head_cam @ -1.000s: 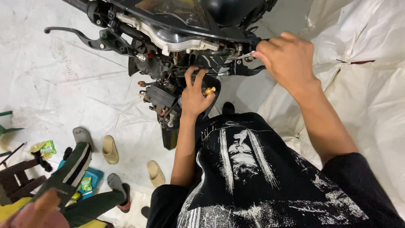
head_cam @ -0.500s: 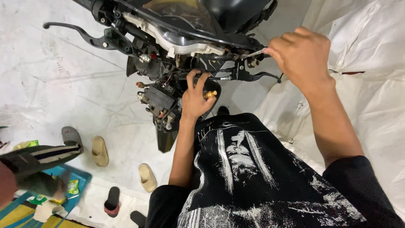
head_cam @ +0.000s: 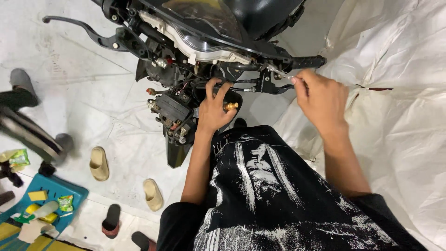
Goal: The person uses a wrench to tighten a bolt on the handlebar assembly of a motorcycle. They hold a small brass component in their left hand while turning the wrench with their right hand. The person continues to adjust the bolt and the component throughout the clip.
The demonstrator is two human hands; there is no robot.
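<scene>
I look down on the stripped front of a black motorcycle with its headlight unit and wiring bared. My left hand is wrapped around a black round part under the headlight, next to a brass fitting. My right hand pinches a thin metal tool whose tip sits at the bracket by the right handlebar grip. A black printed shirt fills the lower middle of the view.
The left brake lever juts out at the upper left. Beige slippers and dark sandals lie on the white floor sheet. A blue tray with small items sits lower left. Another person's dark-clad leg is at the left edge.
My right hand has dropped lower and to the right while keeping the thin tool at the bracket. The other person's leg has shifted toward the upper left. My left hand stays put.
</scene>
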